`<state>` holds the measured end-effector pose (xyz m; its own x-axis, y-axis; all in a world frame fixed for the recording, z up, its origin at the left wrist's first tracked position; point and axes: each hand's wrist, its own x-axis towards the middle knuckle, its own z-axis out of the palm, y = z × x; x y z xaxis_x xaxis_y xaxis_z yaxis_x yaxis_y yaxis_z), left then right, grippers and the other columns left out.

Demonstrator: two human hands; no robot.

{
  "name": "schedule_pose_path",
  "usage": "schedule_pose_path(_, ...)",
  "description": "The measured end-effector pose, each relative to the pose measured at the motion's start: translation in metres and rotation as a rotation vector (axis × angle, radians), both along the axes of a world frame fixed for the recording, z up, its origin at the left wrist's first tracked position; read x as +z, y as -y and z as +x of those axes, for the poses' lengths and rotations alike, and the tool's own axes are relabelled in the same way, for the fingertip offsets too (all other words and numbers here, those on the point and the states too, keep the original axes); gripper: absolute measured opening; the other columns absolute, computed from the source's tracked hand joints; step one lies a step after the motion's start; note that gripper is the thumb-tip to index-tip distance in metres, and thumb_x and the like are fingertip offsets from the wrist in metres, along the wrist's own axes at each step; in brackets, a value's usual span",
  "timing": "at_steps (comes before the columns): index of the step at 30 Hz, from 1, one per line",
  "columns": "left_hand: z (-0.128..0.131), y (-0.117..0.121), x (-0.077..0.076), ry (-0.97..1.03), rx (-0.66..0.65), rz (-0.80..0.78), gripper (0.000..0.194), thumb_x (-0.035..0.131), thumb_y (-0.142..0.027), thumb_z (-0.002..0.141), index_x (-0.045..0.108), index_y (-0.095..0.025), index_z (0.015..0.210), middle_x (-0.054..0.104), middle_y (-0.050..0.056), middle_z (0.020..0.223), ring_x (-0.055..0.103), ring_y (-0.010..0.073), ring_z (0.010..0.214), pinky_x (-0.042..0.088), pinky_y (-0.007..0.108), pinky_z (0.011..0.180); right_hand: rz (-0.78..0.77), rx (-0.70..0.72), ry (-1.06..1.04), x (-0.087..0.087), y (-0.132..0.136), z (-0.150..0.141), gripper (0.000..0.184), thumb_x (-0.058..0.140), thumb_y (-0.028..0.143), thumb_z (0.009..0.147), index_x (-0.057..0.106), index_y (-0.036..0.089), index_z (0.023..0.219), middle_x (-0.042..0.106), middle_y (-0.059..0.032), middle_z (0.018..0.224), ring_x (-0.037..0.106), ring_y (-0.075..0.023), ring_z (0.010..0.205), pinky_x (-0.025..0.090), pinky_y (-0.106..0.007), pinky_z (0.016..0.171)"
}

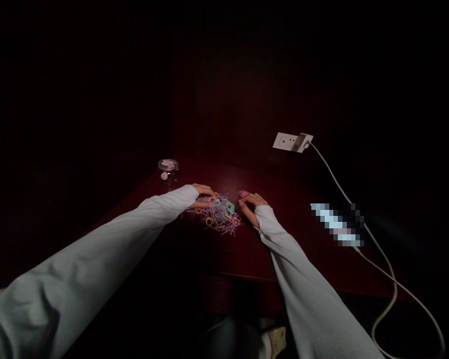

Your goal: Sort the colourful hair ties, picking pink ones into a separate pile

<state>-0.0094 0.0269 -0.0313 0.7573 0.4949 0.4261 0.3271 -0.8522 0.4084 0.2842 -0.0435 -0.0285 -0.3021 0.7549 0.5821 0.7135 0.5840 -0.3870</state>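
Note:
On the dark red table lies a loose pile of small hair ties (224, 217), mostly thin strands in purple, pink and blue with a few thicker yellow, green and pink rings. My left hand (203, 194) rests at the pile's left edge, thumb and fingers apart around some of the strands. To the right of the pile, my right hand (253, 203) has its thumb and fingertips drawn together. A small pink bundle (243, 194) shows at those fingertips; its exact kind is too small to make out.
A clear round jar (168, 172) with pink pieces stands at the back left of the table (209, 254). A wall socket (288, 142) holds a charger, whose white cable (331, 172) runs to a lit, pixelated phone (336, 224) on the right.

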Motion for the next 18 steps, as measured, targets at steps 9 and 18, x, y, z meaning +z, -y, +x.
schedule_pose_path(9,0.004,0.012,0.007,0.060,0.151,-0.165,0.033,0.070,-0.035,0.093,0.083,-0.015,0.116,0.076,0.003,0.083,0.056,0.0110,0.067,0.045,0.020,0.066,-0.017,0.024,0.005,0.004,0.004,-0.005,0.023,0.056,0.039,0.097,0.069,0.028,0.081,0.077,-0.0052,0.090,0.071,-0.0253,0.098,0.051,-0.046,0.107)
schedule_pose_path(18,0.009,0.021,0.011,0.160,0.249,-0.280,0.035,0.069,-0.044,0.095,0.081,-0.016,0.113,0.070,0.001,0.078,0.055,0.0111,0.063,0.046,0.020,0.060,-0.003,0.049,0.017,0.002,0.006,-0.014,0.018,0.061,0.037,0.096,0.072,0.027,0.086,0.074,-0.0034,0.086,0.069,-0.0230,0.090,0.049,-0.044,0.109)
